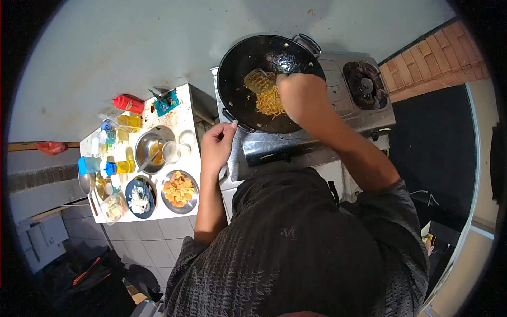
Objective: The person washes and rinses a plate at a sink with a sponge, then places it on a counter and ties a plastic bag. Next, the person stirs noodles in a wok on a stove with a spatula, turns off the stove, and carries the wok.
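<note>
A black wok (232, 63) sits tilted on the stove's left burner. Yellow noodles (271, 101) lie in it, with small bits stuck to the sides. My right hand (298, 92) is closed over the wok around the handle of a spatula (259, 82); the handle is mostly hidden by the hand. The spatula's wide head rests against the noodles. At the wok's near left rim, my left hand (217, 143) has its fingers curled and its thumb on the wok's looped handle (237, 121).
A second burner (366, 85) is on the right of the stove (338, 113). On the white table (182, 100) at left stand a steel bowl (142, 148), a plate of orange pieces (179, 190), a dark plate with white pieces (140, 198), a red bottle (129, 104) and several other containers.
</note>
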`<state>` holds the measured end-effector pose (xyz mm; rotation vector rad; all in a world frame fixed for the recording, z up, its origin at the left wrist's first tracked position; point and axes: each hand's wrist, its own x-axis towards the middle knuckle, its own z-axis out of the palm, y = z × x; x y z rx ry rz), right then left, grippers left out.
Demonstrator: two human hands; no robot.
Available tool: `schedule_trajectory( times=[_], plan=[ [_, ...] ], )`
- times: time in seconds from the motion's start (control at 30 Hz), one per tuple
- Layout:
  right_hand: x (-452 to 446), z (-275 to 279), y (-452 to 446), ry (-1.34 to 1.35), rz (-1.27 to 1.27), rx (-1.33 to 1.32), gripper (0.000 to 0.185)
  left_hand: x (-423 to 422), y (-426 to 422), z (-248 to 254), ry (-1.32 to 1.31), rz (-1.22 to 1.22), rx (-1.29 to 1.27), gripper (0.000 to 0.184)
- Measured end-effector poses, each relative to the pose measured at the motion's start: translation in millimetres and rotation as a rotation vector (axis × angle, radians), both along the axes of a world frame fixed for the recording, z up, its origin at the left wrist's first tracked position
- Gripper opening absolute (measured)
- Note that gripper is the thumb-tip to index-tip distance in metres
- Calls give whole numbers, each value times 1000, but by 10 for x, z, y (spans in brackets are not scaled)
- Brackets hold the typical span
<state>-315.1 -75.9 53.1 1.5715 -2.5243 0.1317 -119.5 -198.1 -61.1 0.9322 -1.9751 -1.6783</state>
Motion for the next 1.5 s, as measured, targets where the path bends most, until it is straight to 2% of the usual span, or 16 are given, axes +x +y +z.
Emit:
schedule_trajectory(
  times=[0.13, 0.2, 0.27, 0.4, 0.57, 0.63, 0.73, 0.9, 1.03, 1.1, 1.23, 1.3, 1.43, 1.5],
  plan=[
    [33, 353, 410, 23, 50, -44, 11, 7, 4, 42, -49, 12, -19, 27],
    [116, 408, 552, -43, 51, 52, 10, -17, 24, 33, -78, 6, -6, 25],
    [140, 182, 525, -39, 56, 14, 9, -58, 69, 5, -59, 84, -11, 32],
    [-71, -203, 342, 12, -16, -32, 10, -107, 144, 35, -37, 134, -20, 33],
    [-250, 427, 691, -24, 65, -42, 10, -99, 151, 8, -88, 151, -61, 31],
    [-173, 495, 842, -31, 68, -19, 10, -117, 178, 24, -80, 170, -47, 30],
    [-75, 333, 976, -62, 83, 1, 18, -140, 214, 61, -70, 192, -35, 29],
    [-52, -219, 776, 57, 78, -118, 29, -134, 246, 122, -97, 189, -57, 28],
    [-174, 159, 873, 19, 125, -185, 27, -154, 255, 149, -100, 196, -27, 27],
    [-149, 325, 979, -75, 72, -86, 25, -155, 256, 146, -104, 191, -31, 27],
    [-82, -14, 977, -129, 152, -120, 26, -150, 252, 143, -102, 191, -13, 27],
    [-111, -198, 863, -20, 87, -205, 28, -155, 259, 149, -111, 189, -13, 27],
    [-328, 243, 979, -69, 108, -173, 29, -149, 256, 128, -76, 199, -9, 27],
    [-404, 445, 1078, -32, 112, -70, 29, -138, 253, 92, -70, 193, -1, 27]
  ],
)
